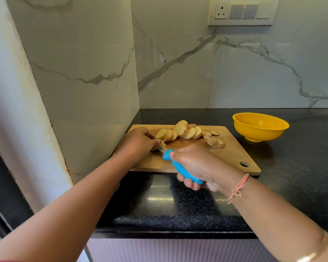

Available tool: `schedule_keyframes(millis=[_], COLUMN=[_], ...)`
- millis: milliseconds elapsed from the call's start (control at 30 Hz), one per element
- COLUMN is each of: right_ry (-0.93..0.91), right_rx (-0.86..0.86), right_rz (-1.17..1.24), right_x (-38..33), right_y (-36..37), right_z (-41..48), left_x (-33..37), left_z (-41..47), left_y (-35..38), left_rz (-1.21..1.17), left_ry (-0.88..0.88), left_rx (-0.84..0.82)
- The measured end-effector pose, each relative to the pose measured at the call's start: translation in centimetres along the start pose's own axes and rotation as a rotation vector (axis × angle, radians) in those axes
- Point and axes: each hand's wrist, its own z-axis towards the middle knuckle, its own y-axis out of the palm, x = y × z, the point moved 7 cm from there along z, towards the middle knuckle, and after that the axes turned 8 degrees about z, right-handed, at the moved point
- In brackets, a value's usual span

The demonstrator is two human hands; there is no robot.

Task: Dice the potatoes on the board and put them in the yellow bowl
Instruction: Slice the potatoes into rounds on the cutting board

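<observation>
We are finding slicing underway: left grip [138, 142] pinching a potato end [162, 143] on the board [233, 156], right grip [195, 163] wrapping the knife [180, 167]. Slices [182, 131] are lying mid-board; the yellow bowl [260, 127] is standing empty nearby. Dicing crosscuts, we judge, are coming due.

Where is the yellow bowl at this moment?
In the head view the yellow bowl stands on the black counter, right of the wooden board, near its far right corner.

bare counter [301, 157] beside yellow bowl [260, 126]
</observation>
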Motion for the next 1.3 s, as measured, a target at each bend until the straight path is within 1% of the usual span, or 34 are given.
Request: schedule_keyframes(millis=[67,200,333,400,467,600,767,1067,1300], right_ry=[0.031,0.093,0.07,0.069,0.074,0.057,0.033,-0.02,-0.073], right_rx=[0.005,-0.014,-0.03,-0.035,-0.044,-0.059,-0.059,0.01,0.036], right_rz=[-0.016,-0.017,-0.133,-0.155,-0.151,-0.144,-0.124,-0.186,-0.252], right_x=[-0.3,-0.8,-1.2,-1.2,-1.1,-1.0,-0.6,-0.3,-0.8], right_y=[-1.1,-3.1,-3.8,-4.2,-4.5,-4.5,-4.1,-3.6,-3.1], right_z=[0.1,0.3,0.8,1.0,1.1,1.2,1.0,0.6,-0.4], left_x=[-0.1,0.0,0.5,0.5,0.2,0.3,0.1,0.2,0.0], left_z=[-0.1,-0.7,-0.5,-0.3,0.1,0.4,0.4,0.1,0.4], left_y=[0.1,0.5,1.0,1.3,1.5,1.4,1.2,0.6,0.7], left_rz=[-0.029,0.023,0.098,0.14,0.187,0.21,0.17,0.086,0.073], left_ry=[0.057,0.177,0.301,0.33,0.326,0.372,0.344,0.263,0.149], left_rx=[-0.046,-0.142,-0.197,-0.221,-0.219,-0.147,-0.099,-0.053,-0.046])
